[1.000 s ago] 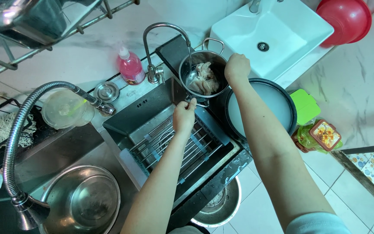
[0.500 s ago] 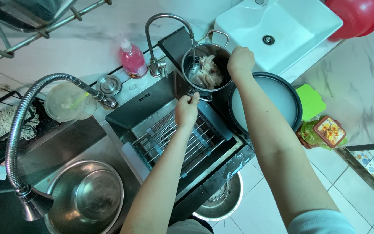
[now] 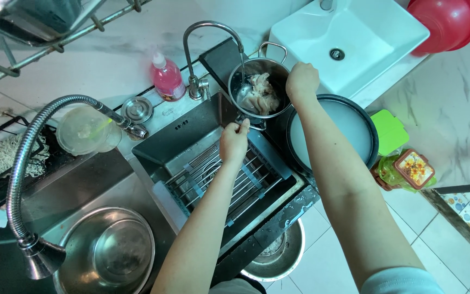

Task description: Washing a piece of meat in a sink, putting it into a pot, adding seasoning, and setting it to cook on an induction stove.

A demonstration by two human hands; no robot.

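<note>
Steel pot [image 3: 260,87] with pale raw meat [image 3: 261,95] inside sits at the sink's back right corner, under the thin curved tap [image 3: 208,41]. Right hand [image 3: 302,81] is clenched on the pot's right rim. Left hand [image 3: 234,142] pinches the pot's near handle, grasping it above the wire rack [image 3: 218,177] in the sink [image 3: 191,141]. Just right of the pot lies 1 dark pan [image 3: 335,130] of cloudy water. Pink soap bottle [image 3: 166,79] stands on the worktop behind.
</note>
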